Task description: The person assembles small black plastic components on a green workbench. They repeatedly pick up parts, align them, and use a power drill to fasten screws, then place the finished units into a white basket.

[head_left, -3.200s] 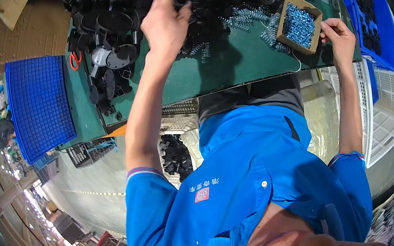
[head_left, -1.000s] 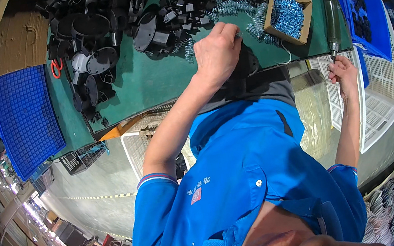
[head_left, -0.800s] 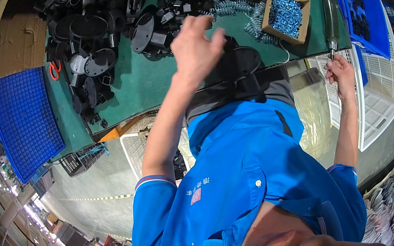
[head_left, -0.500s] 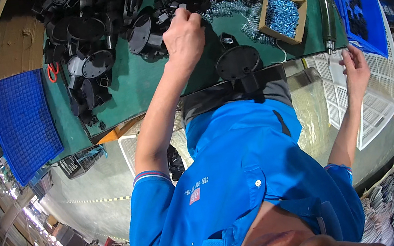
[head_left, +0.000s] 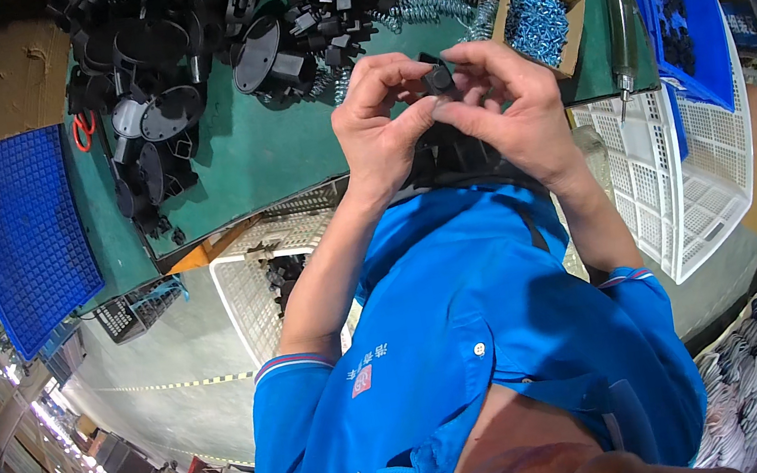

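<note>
Close to my body, above the near edge of the green table, both hands are together at a small black plastic part. My left hand pinches it from one side, and the fingers of my right hand close on it from the other. Under them, a larger black part is mostly hidden in shadow. Beyond my left hand lie a heap of small black plastic pieces and a black part with a round disc face. Several metal coil springs lie farther back.
A cardboard box of bluish screws sits right of my hands, beside a power screwdriver. Blue bins and a white crate stand at the right. Red-handled scissors and a blue tray are at the left.
My left hand has come back from the heap of small pieces toward my body. My right hand has moved in from near the screwdriver tip. Both now meet at the small black part.
</note>
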